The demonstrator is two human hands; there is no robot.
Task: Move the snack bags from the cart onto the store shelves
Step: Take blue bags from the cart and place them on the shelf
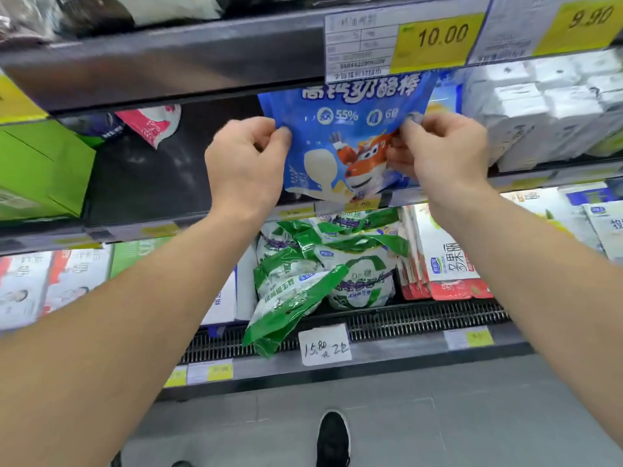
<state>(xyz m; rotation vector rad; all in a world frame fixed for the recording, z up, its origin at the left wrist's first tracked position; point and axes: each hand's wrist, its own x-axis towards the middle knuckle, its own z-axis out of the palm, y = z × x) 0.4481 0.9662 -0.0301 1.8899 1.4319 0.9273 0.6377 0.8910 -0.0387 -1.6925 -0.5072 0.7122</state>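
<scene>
A blue snack bag (340,136) with a cartoon orange plane on it stands upright at the front of the middle shelf (141,227). My left hand (246,163) pinches its left edge and my right hand (441,146) pinches its right edge. The bag's top is tucked behind the price rail of the upper shelf (188,62). No cart is in view.
Green boxes (40,170) stand left on the middle shelf, a pink-and-white bag (151,124) lies behind, white packs (546,106) stand right. Below, green-and-white bags (313,274) spill over the lower shelf edge beside red-and-white packs (445,261). My black shoe (333,436) is on the grey floor.
</scene>
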